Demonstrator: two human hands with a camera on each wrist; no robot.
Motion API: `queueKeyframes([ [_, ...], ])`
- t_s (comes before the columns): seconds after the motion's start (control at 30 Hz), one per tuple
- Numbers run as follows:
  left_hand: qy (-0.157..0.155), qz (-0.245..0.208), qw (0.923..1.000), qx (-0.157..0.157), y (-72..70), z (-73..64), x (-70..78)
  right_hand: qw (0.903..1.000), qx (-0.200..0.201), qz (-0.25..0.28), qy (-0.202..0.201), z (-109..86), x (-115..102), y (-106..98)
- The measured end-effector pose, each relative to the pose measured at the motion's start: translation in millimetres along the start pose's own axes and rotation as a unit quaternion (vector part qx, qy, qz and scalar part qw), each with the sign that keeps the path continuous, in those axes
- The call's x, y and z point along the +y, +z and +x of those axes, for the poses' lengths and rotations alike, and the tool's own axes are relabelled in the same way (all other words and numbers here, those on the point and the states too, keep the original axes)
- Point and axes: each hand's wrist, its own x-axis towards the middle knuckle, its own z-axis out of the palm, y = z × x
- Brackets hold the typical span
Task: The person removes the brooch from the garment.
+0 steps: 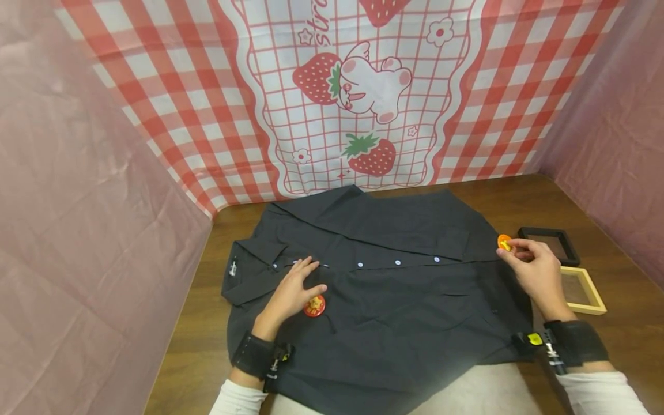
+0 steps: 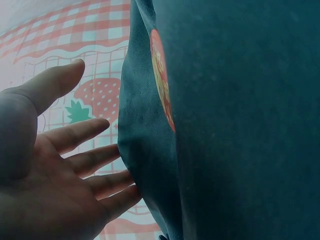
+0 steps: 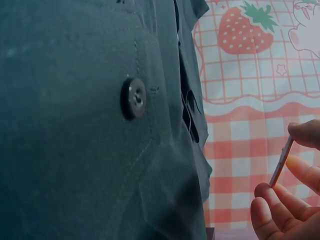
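Observation:
A dark button-up shirt (image 1: 384,323) lies spread on the table, its collar to the left. My left hand (image 1: 293,291) is over the shirt near the button placket, fingers spread, beside a round red badge (image 1: 314,307) with a yellow star-like figure. The left wrist view shows those fingers straight and holding nothing, with the badge (image 2: 162,82) on the cloth, seen nearly edge-on. At the shirt's right edge my right hand (image 1: 539,276) pinches a round orange badge (image 1: 504,242) with a yellow figure. Edge-on in the right wrist view, this badge (image 3: 281,162) sits between thumb and fingers.
A black square frame (image 1: 569,248) and a pale yellow one (image 1: 593,291) lie right of the shirt, the latter partly behind my right hand. Strawberry-print checked cloth (image 1: 202,115) hangs at the back; pink cloth (image 1: 67,230) hangs on both sides. Wooden tabletop (image 1: 192,323) shows around the shirt.

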Motion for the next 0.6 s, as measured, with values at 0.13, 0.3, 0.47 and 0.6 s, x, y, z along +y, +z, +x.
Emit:
queueKeyframes([
  [0.13, -0.002, 0.002, 1.0, -0.001, 1.3, -0.1, -0.7, 1.0, 0.004, -0.002, 0.002, 0.2, 2.2, -2.9],
  [0.3, -0.005, -0.003, 1.0, -0.002, 2.2, -1.0, -1.1, 0.9998, 0.003, -0.019, 0.003, 1.2, 7.4, -9.3],
  [0.47, -0.007, -0.002, 1.0, -0.004, 2.0, -1.5, -0.9, 0.9995, -0.009, -0.027, 0.013, 1.7, 11.6, -13.3],
  [0.6, -0.01, -0.004, 0.9999, -0.013, 1.0, -1.8, 0.5, 0.9991, -0.013, -0.03, 0.027, 2.2, 14.1, -14.8],
])
